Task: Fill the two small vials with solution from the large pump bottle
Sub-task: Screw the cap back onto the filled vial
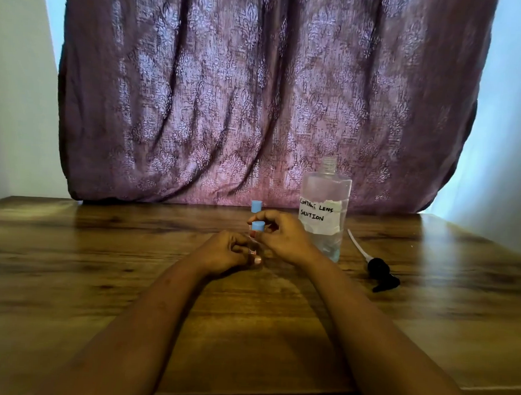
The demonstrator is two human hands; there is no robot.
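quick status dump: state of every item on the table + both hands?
Large solution bottle: upright, pump removed, neck open, partly filled.
Pump head: lying on the table, tube attached, right of the bottle.
Near vial: upright, blue cap on, held by both hands.
Far vial: behind the hands, blue cap on, body hidden.
Left hand: gripping the near vial's lower body.
Right hand: fingers at the near vial's cap.

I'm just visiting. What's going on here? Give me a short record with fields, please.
setting: wooden table, patterned curtain behind
left hand: grips near vial low on its body
right hand: fingers on the near vial's blue cap
second vial: upright behind the hands, blue cap on
large bottle: open neck, part full, labelled contact lens solution
pump head: lying on the table, right of the bottle
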